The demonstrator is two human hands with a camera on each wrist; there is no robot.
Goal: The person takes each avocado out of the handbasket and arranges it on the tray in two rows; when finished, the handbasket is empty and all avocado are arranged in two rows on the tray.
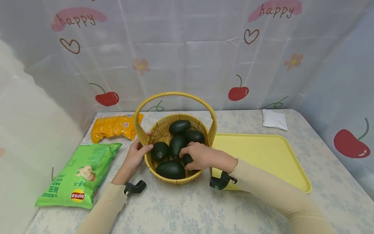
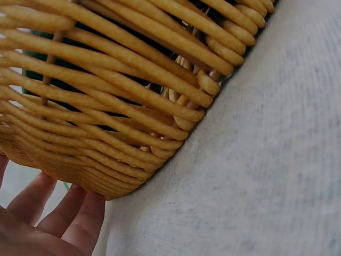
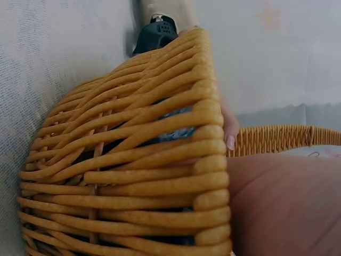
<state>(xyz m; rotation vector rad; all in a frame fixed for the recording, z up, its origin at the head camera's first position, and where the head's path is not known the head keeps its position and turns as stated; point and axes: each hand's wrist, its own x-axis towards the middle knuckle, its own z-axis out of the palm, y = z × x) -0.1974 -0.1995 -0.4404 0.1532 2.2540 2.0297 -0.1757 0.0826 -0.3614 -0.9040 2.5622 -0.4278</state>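
A yellow wicker basket (image 1: 175,182) with a tall arched handle stands on the table, with several dark green avocados (image 1: 171,169) lying inside. My left hand (image 1: 135,157) holds the basket's left side by the handle base, thumb at the rim. In the left wrist view its fingers (image 2: 80,218) lie against the outer weave. Reaching in over the right rim, my right hand (image 1: 199,156) grips one avocado (image 1: 187,159), which the fingers partly cover. The right wrist view mostly shows the basket's woven wall (image 3: 144,176), and that hand's fingertips are hidden behind it.
Right of the basket lies a yellow tray (image 1: 254,152), its left edge close to the basket. A white packet (image 1: 274,119) lies behind the tray. On the left are a green chip bag (image 1: 79,175) and an orange package (image 1: 114,127). A printed curtain (image 1: 187,65) hangs behind the table.
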